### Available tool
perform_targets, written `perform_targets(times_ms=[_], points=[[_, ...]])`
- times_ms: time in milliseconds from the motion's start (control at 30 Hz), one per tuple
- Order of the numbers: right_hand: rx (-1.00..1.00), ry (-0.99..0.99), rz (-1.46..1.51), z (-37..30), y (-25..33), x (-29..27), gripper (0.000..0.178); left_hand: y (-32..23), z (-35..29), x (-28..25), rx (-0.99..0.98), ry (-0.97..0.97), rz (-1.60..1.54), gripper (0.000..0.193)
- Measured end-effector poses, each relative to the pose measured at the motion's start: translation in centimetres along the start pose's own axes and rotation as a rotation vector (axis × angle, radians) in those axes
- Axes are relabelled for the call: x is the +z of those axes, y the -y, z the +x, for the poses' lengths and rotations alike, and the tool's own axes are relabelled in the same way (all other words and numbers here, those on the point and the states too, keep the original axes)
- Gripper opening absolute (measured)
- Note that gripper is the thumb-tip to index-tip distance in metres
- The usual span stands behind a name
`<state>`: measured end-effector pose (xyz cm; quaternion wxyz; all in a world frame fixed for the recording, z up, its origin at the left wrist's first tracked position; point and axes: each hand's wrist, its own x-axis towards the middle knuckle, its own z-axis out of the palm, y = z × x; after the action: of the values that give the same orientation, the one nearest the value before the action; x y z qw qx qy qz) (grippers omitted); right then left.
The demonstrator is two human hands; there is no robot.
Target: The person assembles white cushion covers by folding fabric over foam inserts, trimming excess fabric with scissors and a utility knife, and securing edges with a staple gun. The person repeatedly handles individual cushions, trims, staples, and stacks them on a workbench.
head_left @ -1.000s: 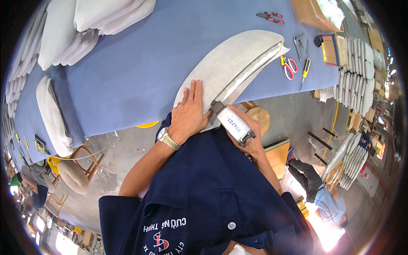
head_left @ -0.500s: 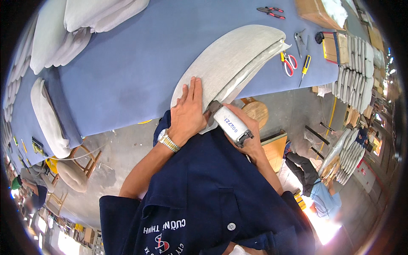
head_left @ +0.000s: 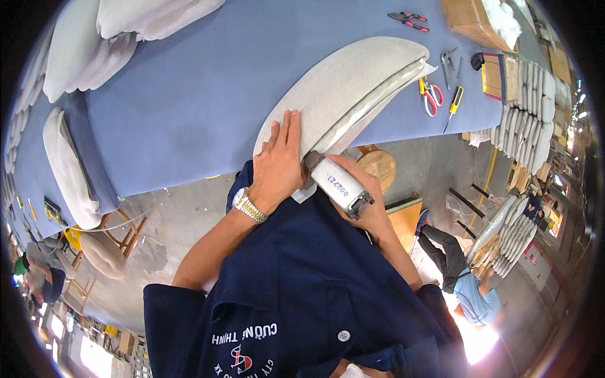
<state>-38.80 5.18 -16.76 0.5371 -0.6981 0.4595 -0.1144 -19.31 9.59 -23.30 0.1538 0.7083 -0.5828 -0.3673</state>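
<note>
A curved, light grey upholstered panel (head_left: 334,88) lies tilted across the table's near edge, its open fabric fold along the right side. My left hand (head_left: 282,157) rests on its near end with the fingers stretched out over the fabric; the thumb is partly hidden. My right hand (head_left: 370,192) is wrapped round a staple gun (head_left: 337,184) with a white body. The dark nose of the gun is at the panel's near right edge, close to my left thumb. Whether it touches the fabric I cannot tell.
On the blue table (head_left: 183,107) lie red-handled pliers (head_left: 408,21), scissors (head_left: 431,96), a yellow screwdriver (head_left: 454,108) and a grey hand tool (head_left: 447,66). Grey padded pieces (head_left: 69,50) are piled at far left. A wooden stool (head_left: 377,170) stands beyond my right hand. Another person (head_left: 474,296) is at right.
The staple gun has moved slightly left and turned a little, its nose nearer my left thumb. My left hand stays on the panel. The person at right has shifted.
</note>
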Motion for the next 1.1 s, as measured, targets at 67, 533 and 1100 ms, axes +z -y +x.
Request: perform_targets(times_ms=[67,533,1100], points=[[-0.048,-0.016,-0.009,0.1,-0.1,0.3,0.057,-0.3,0.3,-0.9,-0.035,0.081,-0.057,0.104],[-0.161,-0.117,-0.056,0.3,0.2,2.2,0.062,3.7,-1.6,-1.7,-0.018,0.133,-0.208,0.097],[-0.054,-0.033,-0.005,-1.0,0.2,1.8,0.062,1.5,-2.9,-1.8,-0.012,0.080,0.039,0.094]])
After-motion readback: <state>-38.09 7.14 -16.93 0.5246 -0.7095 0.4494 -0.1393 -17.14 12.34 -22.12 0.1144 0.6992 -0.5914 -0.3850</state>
